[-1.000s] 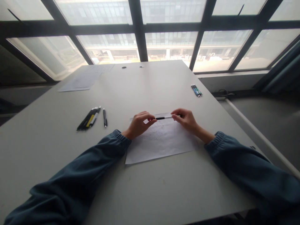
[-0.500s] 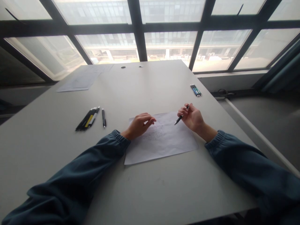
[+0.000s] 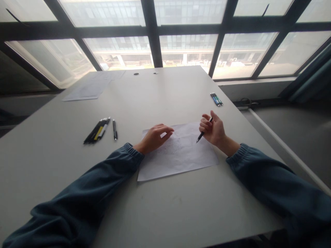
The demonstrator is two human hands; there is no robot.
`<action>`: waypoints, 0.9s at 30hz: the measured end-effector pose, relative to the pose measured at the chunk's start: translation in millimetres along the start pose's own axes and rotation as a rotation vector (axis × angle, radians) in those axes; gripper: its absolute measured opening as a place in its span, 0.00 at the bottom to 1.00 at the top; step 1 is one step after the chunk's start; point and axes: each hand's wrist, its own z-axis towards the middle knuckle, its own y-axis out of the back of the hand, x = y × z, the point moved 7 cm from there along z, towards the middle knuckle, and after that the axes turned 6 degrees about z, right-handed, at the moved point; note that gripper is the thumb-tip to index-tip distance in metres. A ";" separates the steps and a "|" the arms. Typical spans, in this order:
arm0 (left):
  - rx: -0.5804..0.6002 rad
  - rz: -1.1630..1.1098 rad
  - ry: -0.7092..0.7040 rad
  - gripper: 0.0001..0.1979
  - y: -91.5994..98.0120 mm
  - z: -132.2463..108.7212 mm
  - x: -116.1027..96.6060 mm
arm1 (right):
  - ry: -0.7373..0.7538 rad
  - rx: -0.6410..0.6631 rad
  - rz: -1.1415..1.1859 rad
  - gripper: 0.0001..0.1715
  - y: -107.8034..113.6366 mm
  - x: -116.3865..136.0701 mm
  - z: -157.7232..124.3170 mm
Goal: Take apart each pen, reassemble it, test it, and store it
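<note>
A white sheet of paper (image 3: 178, 165) with faint pen marks lies on the white table in front of me. On its left part rests my left hand (image 3: 156, 136), fingers stretched out with a gap between thumb and forefinger, holding nothing. My right hand (image 3: 212, 130) is over the sheet's right side, palm turned up and inward. Its fingers are curled around a black pen (image 3: 201, 136) whose tip points down and to the left. Whether the tip touches the paper I cannot tell.
Several black pens and markers (image 3: 97, 131) lie in a group at left, beside a single black pen (image 3: 114, 130). Several blue and green pens (image 3: 216, 99) sit near the table's right edge. More paper sheets (image 3: 88, 88) lie at the far left of the table (image 3: 160, 213), below the windows.
My right hand has shifted slightly to the right, and the pen in it has tilted more steeply downward. My left hand has barely moved.
</note>
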 end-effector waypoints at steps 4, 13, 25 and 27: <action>0.062 0.111 -0.033 0.07 -2.6 0.1 -3.0 | -0.003 -0.093 -0.019 0.11 7.9 -2.6 3.2; 0.209 0.034 -0.109 0.11 -11.9 -1.6 -10.7 | 0.106 -0.072 -0.224 0.33 8.3 0.5 2.9; 0.327 0.070 -0.158 0.20 -16.1 -3.4 -18.5 | 0.203 0.085 -0.760 0.17 -18.4 -19.4 -10.8; 0.328 0.064 -0.158 0.21 -16.6 -3.5 -18.0 | 0.248 0.110 -0.943 0.19 -21.8 -21.6 -11.9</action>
